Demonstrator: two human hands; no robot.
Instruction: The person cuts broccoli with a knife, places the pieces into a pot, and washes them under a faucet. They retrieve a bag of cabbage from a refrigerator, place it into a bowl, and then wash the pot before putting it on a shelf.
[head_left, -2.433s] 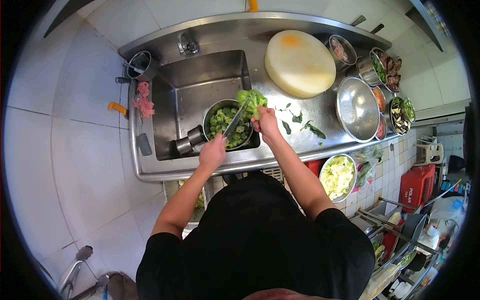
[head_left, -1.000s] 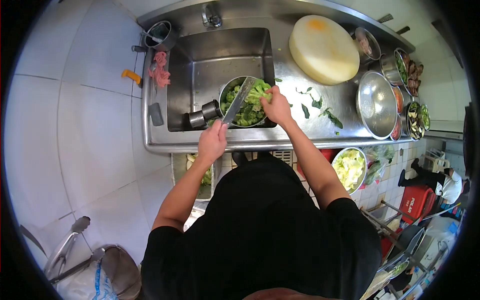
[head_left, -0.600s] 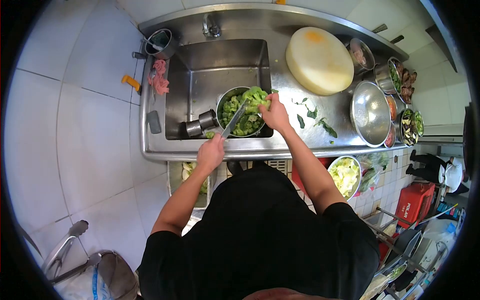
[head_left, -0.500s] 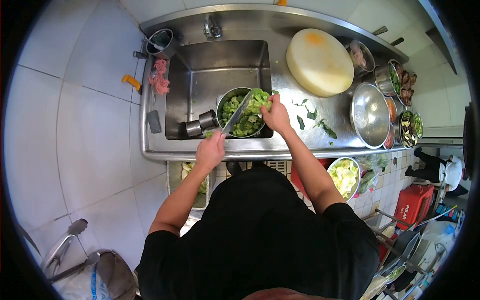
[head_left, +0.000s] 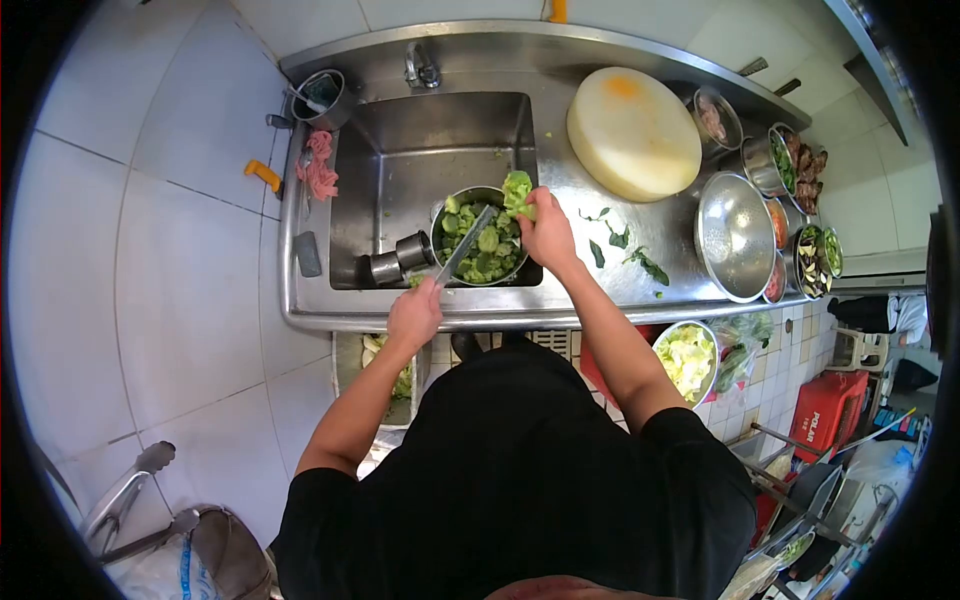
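Note:
My left hand (head_left: 415,314) is wrapped round the handle of a knife (head_left: 465,246). The blade slants up and to the right over a round metal pot (head_left: 437,232) in the sink. Cut broccoli florets (head_left: 490,262) fill much of that pot. Above its right rim, my right hand (head_left: 546,232) grips a piece of broccoli (head_left: 517,194) by the stem end. The knife tip lies just below and left of this piece. Two small metal cups (head_left: 400,258) sit left of the pot in the sink.
A thick round cutting board (head_left: 635,135) lies on the steel counter, with loose green leaves (head_left: 650,266) before it. Farther right stand a colander (head_left: 738,238) and several food bowls. Below the counter edge is a bowl of cut cabbage (head_left: 687,360). A pink cloth (head_left: 319,165) lies left of the sink.
The knife has drawn down and away from the broccoli in my right hand, which has shifted slightly left and down. The view has tilted a little. A person in the background has moved rightward.

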